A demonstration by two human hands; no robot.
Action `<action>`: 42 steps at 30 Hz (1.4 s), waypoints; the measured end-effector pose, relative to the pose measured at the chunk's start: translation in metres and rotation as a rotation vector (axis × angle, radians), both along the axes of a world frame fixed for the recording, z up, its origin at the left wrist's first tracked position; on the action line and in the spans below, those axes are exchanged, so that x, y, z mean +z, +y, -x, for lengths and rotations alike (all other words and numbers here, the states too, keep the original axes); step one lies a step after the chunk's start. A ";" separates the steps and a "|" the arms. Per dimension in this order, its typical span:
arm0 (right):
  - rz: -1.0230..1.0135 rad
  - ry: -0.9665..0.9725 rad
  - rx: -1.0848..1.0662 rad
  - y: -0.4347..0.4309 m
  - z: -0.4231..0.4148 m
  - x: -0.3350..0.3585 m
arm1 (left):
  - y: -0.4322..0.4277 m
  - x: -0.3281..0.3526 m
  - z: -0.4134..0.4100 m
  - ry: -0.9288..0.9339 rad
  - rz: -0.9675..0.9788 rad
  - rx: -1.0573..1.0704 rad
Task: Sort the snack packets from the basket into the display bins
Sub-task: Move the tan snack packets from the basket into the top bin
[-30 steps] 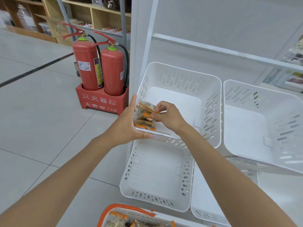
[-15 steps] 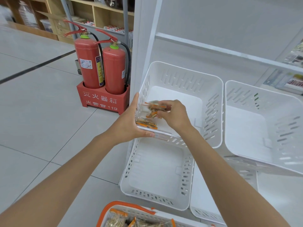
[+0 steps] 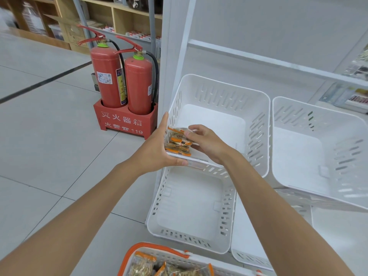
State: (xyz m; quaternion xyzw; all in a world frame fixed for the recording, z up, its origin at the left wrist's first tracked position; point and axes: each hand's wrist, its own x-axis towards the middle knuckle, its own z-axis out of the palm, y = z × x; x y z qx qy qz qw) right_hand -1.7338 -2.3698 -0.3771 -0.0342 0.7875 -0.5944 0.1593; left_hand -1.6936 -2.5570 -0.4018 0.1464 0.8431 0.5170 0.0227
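Observation:
Orange-and-clear snack packets (image 3: 177, 145) are stacked in the front left corner of the upper left white display bin (image 3: 225, 84). My right hand (image 3: 210, 144) reaches into that bin, its curled fingers holding the top packet of the stack. My left hand (image 3: 156, 150) rests on the bin's outer front left corner, with straight fingers along the side wall and the thumb on the front rim. At the bottom edge is the orange-rimmed basket (image 3: 159, 250), with more packets (image 3: 143, 265) in it.
A lower white bin (image 3: 191, 204) sits under the upper one, and another white bin (image 3: 318, 156) stands to the right. Two red fire extinguishers (image 3: 107, 80) stand in a red box on the tiled floor to the left. Wooden shelves line the far wall.
My right hand has brought a packet down onto the stack in the bin's corner. The left hand has stayed on the bin's corner.

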 end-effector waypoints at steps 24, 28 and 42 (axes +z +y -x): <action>-0.493 0.051 0.155 0.056 -0.277 -0.103 | 0.032 -0.069 -0.224 -0.192 0.446 0.010; -0.868 -0.104 0.366 0.071 -0.318 -0.156 | 0.023 -0.102 -0.250 -0.293 0.394 0.017; -0.189 0.006 -0.098 0.098 -0.327 -0.120 | 0.086 -0.113 -0.286 -0.566 0.040 -0.048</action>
